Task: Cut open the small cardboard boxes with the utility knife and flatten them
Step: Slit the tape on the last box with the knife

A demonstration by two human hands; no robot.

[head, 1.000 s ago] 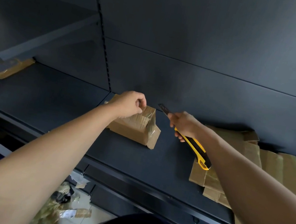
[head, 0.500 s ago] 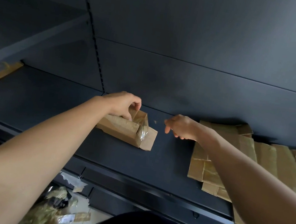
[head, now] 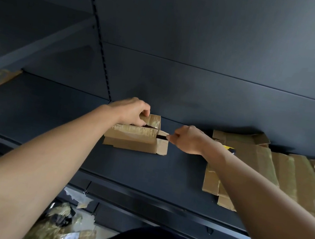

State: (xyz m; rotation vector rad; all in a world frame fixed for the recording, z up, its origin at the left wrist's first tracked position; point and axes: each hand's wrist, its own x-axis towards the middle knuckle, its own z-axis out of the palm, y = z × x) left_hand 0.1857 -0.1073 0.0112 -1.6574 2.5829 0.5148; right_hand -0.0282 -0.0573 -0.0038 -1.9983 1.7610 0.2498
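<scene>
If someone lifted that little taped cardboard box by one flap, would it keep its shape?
Probably not. The small box is split open along its top, and the left hand and right hand each hold a loose flap, so it would likely sag. It seems light: the cardboard is thin and nothing shows inside the gap. The glossy tape may feel slick.

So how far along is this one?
Done: a pile of flat cardboard lies on the shelf at right. In hand: the box, top slit open, left hand gripping a top flap, right hand pinching the end flap. Left: flattening it. The knife peeks out behind the right wrist.
</scene>
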